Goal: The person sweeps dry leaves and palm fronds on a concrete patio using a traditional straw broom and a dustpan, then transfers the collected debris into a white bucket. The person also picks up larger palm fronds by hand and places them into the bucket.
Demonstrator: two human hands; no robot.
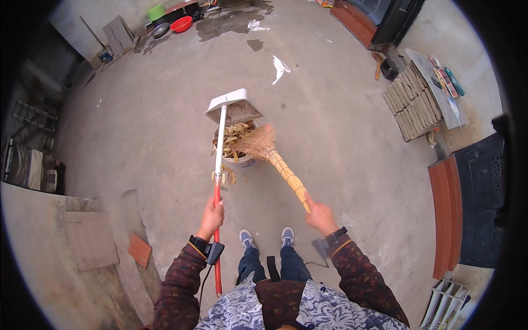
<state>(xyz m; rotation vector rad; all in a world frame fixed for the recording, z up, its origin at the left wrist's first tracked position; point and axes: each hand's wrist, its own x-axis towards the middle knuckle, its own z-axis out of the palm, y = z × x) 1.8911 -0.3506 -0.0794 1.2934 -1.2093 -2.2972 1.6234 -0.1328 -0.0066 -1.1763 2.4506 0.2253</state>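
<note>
Partly, bucket (245,161) hidden by dustpan (234,107), broom (261,142)

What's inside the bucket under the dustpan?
Dry yellow-brown leaves fill the bucket to its rim. The white dustpan and the straw broom cover much of its opening, so anything beneath the leaves is hidden.
</note>
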